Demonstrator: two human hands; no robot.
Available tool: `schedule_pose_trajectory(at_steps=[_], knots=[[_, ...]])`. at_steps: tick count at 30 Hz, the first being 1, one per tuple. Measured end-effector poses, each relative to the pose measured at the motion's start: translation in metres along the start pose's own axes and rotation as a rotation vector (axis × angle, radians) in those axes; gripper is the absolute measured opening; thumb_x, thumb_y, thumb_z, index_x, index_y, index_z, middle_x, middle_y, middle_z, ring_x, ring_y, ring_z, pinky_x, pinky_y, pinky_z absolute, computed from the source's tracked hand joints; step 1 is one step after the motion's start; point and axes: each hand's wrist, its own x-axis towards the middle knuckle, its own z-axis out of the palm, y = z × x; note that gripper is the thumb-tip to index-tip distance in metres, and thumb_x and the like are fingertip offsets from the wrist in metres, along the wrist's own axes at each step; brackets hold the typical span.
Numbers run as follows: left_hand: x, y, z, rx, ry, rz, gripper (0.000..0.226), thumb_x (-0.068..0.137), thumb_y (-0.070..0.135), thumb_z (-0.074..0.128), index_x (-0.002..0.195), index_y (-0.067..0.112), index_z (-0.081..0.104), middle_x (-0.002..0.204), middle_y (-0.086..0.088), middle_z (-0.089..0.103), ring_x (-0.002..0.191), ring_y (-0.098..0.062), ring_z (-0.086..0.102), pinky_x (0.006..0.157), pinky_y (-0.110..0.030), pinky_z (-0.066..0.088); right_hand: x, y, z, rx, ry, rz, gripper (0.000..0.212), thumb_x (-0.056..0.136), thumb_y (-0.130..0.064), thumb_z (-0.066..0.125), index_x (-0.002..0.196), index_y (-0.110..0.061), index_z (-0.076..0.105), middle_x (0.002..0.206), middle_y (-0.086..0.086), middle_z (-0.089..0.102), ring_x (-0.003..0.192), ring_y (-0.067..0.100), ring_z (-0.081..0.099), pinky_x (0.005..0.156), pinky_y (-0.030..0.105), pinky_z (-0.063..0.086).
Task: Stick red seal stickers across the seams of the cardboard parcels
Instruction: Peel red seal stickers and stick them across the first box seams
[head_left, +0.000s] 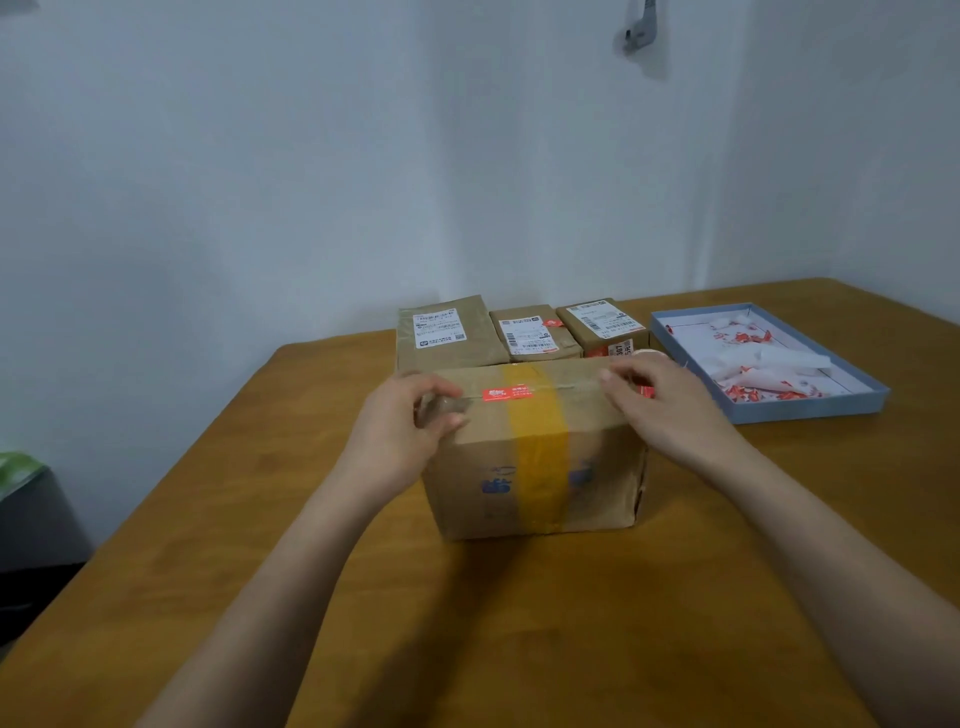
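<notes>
- Head view: a brown cardboard parcel banded with yellow tape (535, 447) stands near the middle of the wooden table (467, 623), its top seam running left to right.
- One red rectangular seal sticker (507, 393) already lies on that seam, just left of the yellow band.
- The left hand (410, 421) curls its fingers over the parcel's upper left corner and grasps it, steadying the box.
- The right hand (660, 400) rests at the upper right edge; something red shows under its fingers, probably another sticker, but whether it pinches it or only presses cannot be told.
- Three smaller brown parcels with white shipping labels (524, 332) stand in a row just behind the big one; at least two carry red seals.
- A shallow blue cardboard tray (878, 395) to the right holds white backing paper and red scraps.
- Judgement: the step in hand seems to be sealing the right part of the seam. To do it well, keep the left hand firm on the corner, centre the sticker so it bridges both flaps, and rub it flat from the middle outward.
</notes>
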Motion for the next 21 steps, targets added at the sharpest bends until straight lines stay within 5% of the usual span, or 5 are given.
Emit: schedule_pose_trajectory(at_steps=[3,8,12,15,21], knots=[[-0.001,-0.007,0.001,0.137,0.141,-0.005,0.018,0.091,0.026,0.064,0.108,0.021,0.067,0.119,0.004,0.050,0.104,-0.013,0.051,0.083,-0.025,0.038,0.004,-0.003,-0.012,0.055,0.174,0.087,0.028,0.097,-0.037,0.047,0.101,-0.017,0.066,0.098,-0.003,0.066,0.088,0.006,0.055,0.073,0.024,0.045],[-0.003,0.000,0.013,0.052,-0.039,-0.051,0.041,0.090,0.044,0.058,0.126,0.024,0.059,0.136,0.003,0.041,0.117,-0.010,0.042,0.093,-0.025,0.038,-0.002,-0.002,-0.014,0.021,-0.065,0.033,0.026,0.095,-0.032,0.053,0.116,-0.022,0.064,0.104,-0.013,0.060,0.094,0.000,0.052,0.068,0.008,0.035],[0.002,0.003,0.012,0.147,0.083,0.003,0.042,0.087,0.042,0.064,0.125,0.025,0.058,0.142,-0.001,0.036,0.129,-0.022,0.043,0.104,-0.041,0.041,-0.003,0.000,-0.009,-0.065,-0.048,0.046,0.020,0.093,-0.031,0.057,0.109,-0.023,0.067,0.097,-0.011,0.065,0.092,0.002,0.058,0.066,0.010,0.038],[-0.001,0.015,0.009,0.096,-0.097,0.001,0.060,0.080,0.059,0.062,0.130,0.027,0.054,0.135,0.005,0.041,0.122,-0.014,0.044,0.101,-0.031,0.039,-0.003,-0.004,-0.008,-0.079,-0.058,-0.031,0.015,0.091,-0.026,0.060,0.104,-0.024,0.068,0.092,-0.015,0.062,0.082,-0.007,0.054,0.065,0.006,0.036],[-0.002,0.030,0.020,0.148,-0.339,-0.008,0.112,0.054,0.092,0.052,0.145,0.029,0.035,0.154,0.007,0.025,0.147,-0.016,0.009,0.119,-0.052,0.002,-0.004,-0.023,-0.003,-0.053,-0.085,-0.311,0.015,0.088,-0.017,0.065,0.101,-0.021,0.072,0.099,-0.012,0.066,0.093,-0.001,0.057,0.085,0.012,0.044]])
